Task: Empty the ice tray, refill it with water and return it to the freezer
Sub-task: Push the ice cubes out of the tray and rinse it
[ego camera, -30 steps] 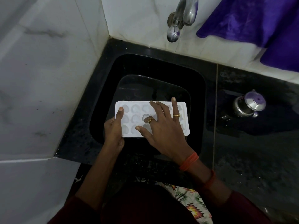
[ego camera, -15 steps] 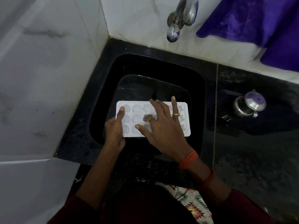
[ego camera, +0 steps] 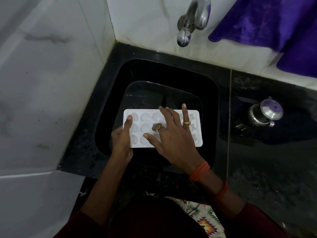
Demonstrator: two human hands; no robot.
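White ice tray (ego camera: 145,116) held level over dark basin (ego camera: 154,93) inside black sink (ego camera: 211,107). Left end gripped by left hand (ego camera: 121,142), thumb laid on top, fingers hidden underneath. Right hand (ego camera: 173,137) rested flat on cavities, fingers spread, mostly straight.

White marble-tiled corner walls (ego camera: 51,83), black stone counter (ego camera: 265,169) with sunken sink (ego camera: 171,73), chrome tap (ego camera: 197,16) above, dim light.

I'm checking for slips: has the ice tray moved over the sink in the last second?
No. The ice tray sits just where it did against the sink and the tap, with the left hand gripping its end.
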